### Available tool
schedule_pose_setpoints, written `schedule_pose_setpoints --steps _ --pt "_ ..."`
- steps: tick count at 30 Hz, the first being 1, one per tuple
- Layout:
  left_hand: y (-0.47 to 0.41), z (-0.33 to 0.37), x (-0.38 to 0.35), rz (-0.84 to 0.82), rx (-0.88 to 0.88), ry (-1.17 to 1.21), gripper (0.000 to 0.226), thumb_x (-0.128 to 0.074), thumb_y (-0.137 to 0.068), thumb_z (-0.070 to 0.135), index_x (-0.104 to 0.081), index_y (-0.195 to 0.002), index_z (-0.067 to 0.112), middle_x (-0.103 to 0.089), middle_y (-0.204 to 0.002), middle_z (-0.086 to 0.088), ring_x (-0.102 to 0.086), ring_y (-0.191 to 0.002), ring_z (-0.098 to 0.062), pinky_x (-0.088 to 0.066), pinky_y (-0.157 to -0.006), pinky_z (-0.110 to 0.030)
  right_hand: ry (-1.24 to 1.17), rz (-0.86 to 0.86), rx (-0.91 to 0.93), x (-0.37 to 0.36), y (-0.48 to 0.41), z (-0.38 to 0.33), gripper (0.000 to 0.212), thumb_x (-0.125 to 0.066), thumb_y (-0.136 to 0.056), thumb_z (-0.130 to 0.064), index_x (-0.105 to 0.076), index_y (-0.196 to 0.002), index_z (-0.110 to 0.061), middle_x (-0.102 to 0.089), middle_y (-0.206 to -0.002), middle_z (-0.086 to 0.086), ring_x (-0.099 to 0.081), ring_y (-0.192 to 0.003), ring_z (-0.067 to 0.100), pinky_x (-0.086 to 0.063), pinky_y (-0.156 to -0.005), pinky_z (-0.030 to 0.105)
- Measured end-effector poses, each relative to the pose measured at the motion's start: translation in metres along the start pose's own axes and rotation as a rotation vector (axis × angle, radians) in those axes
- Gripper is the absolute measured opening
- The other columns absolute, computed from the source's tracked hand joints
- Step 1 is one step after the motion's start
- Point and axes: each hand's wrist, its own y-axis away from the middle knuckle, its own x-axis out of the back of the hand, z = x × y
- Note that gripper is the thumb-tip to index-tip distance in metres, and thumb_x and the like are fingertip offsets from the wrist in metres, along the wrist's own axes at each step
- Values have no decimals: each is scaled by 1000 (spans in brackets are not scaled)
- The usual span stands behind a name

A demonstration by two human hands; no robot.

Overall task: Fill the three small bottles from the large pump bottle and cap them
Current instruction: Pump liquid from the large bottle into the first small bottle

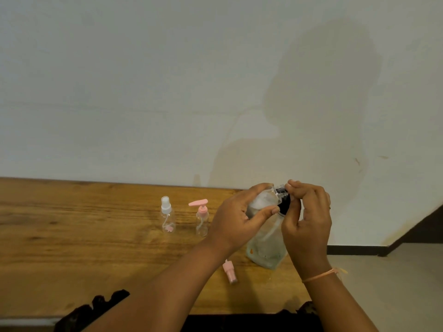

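The large clear bottle (265, 240) stands on the wooden table (96, 248), leaning right. My left hand (236, 218) grips its upper body. My right hand (305, 219) pinches its black-collared pump top (282, 200) at the neck. Two small clear bottles stand to the left: one with a white spray cap (167, 215), one with a pink pump cap (201, 218). A loose pink cap (230, 271) lies on the table in front of the large bottle. A third small bottle is not visible.
A white wall rises right behind the table's far edge. The table ends at the right near my right wrist, with floor (395, 283) and a dark skirting board beyond. Dark fabric lies along the near edge.
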Motion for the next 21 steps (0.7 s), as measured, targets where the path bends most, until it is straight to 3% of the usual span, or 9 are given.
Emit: schedule_pose_setpoints --steps 4,9,14,21 --pt "1 -6 -3 -17 22 25 49 -59 -79 57 -54 -124 40 -64 -116 11 -60 -103 -1 -54 -85 -28 4 -31 21 -2 5 9 20 -45 -85 0 -63 -95 1 -61 -96 13 -45 -99 7 -34 -90 7" --pt "2 -6 -5 -13 30 24 51 -57 -77 59 -53 -124 40 -61 -111 19 -59 -102 0 -54 -84 -29 -6 -29 18 -3 6 8 20 -44 -84 1 -62 -93 1 -60 -95 11 -45 -99 5 -35 -90 8" --pt "-2 -2 -2 -10 -3 19 49 -59 -78 58 -56 -123 39 -65 -113 13 -61 -101 0 -55 -84 -29 -9 8 0 2 -1 2 20 -51 -80 11 -63 -92 1 -61 -94 12 -54 -94 18 -35 -88 7" --pt "0 -7 -2 -34 28 12 49 -57 -77 59 -50 -123 45 -63 -115 14 -59 -104 0 -54 -86 -29 -26 -34 27 -3 4 12 20 -50 -81 10 -63 -94 1 -60 -96 13 -49 -98 10 -36 -90 9"
